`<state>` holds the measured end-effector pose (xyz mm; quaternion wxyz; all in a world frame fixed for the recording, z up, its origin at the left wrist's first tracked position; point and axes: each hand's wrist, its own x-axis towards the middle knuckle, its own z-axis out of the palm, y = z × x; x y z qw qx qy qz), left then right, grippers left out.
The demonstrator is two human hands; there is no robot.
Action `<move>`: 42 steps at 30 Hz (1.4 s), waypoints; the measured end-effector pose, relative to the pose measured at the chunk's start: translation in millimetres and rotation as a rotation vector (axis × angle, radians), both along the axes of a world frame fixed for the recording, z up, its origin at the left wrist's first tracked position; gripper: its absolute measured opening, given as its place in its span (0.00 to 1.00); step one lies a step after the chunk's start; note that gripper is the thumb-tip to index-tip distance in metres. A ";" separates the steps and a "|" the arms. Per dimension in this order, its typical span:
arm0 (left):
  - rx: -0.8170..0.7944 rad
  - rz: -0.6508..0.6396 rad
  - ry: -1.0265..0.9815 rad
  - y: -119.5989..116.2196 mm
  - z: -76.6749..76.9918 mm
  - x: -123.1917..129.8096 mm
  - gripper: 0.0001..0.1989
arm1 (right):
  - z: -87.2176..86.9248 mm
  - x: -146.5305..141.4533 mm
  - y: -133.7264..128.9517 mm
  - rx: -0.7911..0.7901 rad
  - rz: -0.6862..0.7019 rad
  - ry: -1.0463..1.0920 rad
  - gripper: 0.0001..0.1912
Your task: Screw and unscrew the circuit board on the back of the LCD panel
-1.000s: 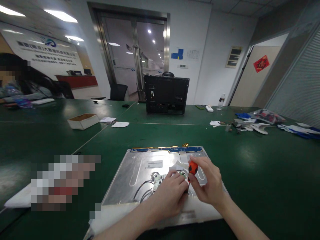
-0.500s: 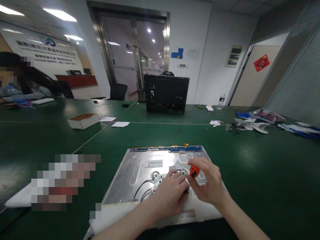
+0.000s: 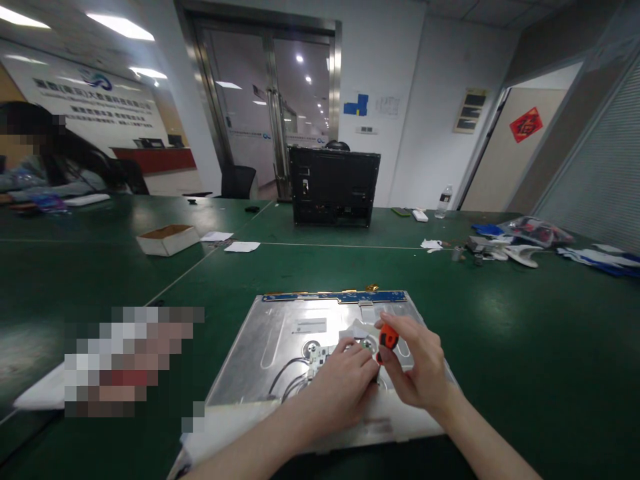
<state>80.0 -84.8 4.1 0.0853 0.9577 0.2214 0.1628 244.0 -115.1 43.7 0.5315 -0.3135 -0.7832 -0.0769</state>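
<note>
A flat silver display panel (image 3: 280, 333) lies on the green table in front of me, a narrow blue circuit strip (image 3: 330, 297) along its far edge. Between my right hand (image 3: 417, 367)'s thumb and fingers is the orange and black handle of a screwdriver (image 3: 389, 336), held over the panel; its tip is hidden. My left hand (image 3: 345, 380) rests over a small pale circuit board (image 3: 318, 360), fingers bent and close together beside the screwdriver. What they grip, if anything, is hidden. Black cables (image 3: 285, 377) curve out from the board's left.
A black monitor-like unit (image 3: 334, 187) stands farther back. An open cardboard box (image 3: 169, 241) and paper sheets (image 3: 243, 247) lie to its left. Bagged items (image 3: 537, 231) and scraps are at the right. A person (image 3: 55, 153) sits at the far left.
The screwdriver handle has turned in my right fingers, and its orange and black sides now face differently. My left hand has stayed in place on the board.
</note>
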 end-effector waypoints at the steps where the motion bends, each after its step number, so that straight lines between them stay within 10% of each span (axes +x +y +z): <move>1: -0.004 -0.001 0.002 -0.1 -0.2 0.0 0.08 | 0.7 -0.2 -0.1 0.005 -0.001 0.000 0.28; 42: -0.041 0.023 -0.020 -0.7 -1.1 0.8 0.06 | 7.5 -5.3 0.3 0.033 -0.018 -0.036 0.25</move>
